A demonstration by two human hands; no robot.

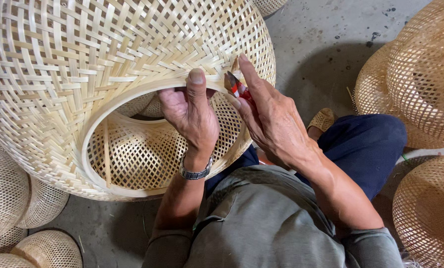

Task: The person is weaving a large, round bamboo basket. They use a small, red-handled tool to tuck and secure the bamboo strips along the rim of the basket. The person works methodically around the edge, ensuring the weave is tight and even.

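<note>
A large round woven bamboo basket (83, 74) lies on its side across my lap, its open rim (100, 106) facing me. My left hand (189, 111) grips the upper rim, thumb pressed flat on top and fingers curled inside the opening; a metal watch sits on that wrist. My right hand (269, 116) holds small red-handled cutters (237, 88), their blades at the rim right beside my left thumb. The index finger of that hand points up along the weave.
Smaller woven bamboo baskets (13, 198) are stacked at lower left, and more baskets (420, 84) stand at the right on the grey concrete floor (321, 34). My knee in dark blue trousers (366, 144) and a woven sandal (322, 119) lie under my right arm.
</note>
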